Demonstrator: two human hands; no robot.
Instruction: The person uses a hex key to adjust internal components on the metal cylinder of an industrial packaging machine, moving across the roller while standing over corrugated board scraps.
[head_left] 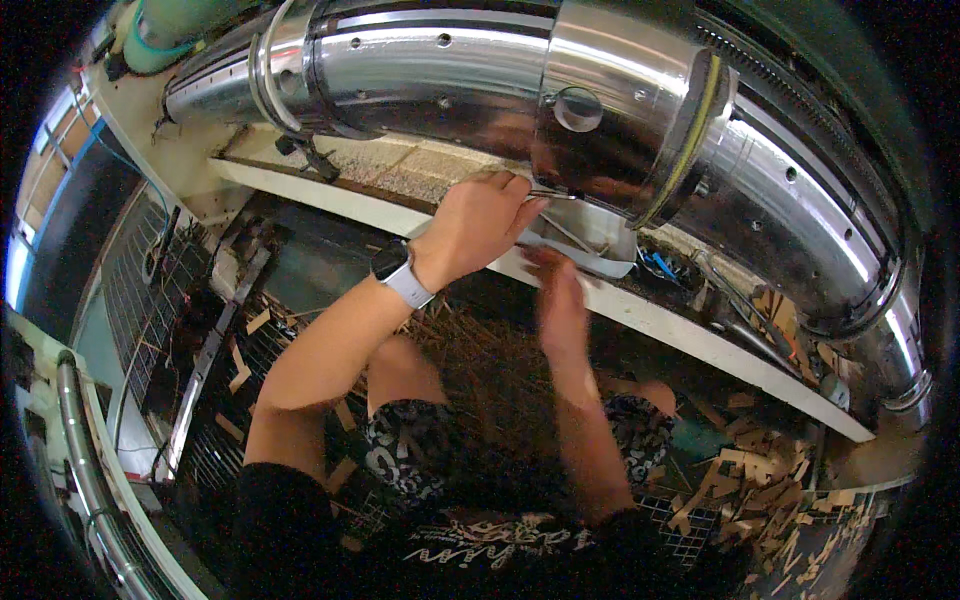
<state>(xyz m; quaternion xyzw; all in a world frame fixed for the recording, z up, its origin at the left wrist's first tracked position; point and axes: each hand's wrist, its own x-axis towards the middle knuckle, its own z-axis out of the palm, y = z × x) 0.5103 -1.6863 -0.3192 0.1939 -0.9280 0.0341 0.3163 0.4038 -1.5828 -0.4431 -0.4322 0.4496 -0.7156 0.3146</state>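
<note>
My left hand (pixel 478 228), with a grey-banded watch (pixel 402 277) on the wrist, is closed round a thin metal rod-like tool (pixel 556 195). The tool's tip points right, just under the large shiny metal cylinder (pixel 615 110). Below and right of it, my right hand (pixel 560 290) is blurred by motion next to a pale, shallow tray (pixel 612 267). Thin metal pieces (pixel 570 236) lie in that tray, their kind too small to tell. Whether the right fingers hold anything cannot be made out.
A white beam (pixel 690 325) runs across below the cylinder. Blue scraps (pixel 658 264) lie right of the tray. Cut cardboard-like strips (pixel 745 475) litter the floor grating at lower right. A metal bar (pixel 215 355) stands at left, beside wire mesh (pixel 130 290).
</note>
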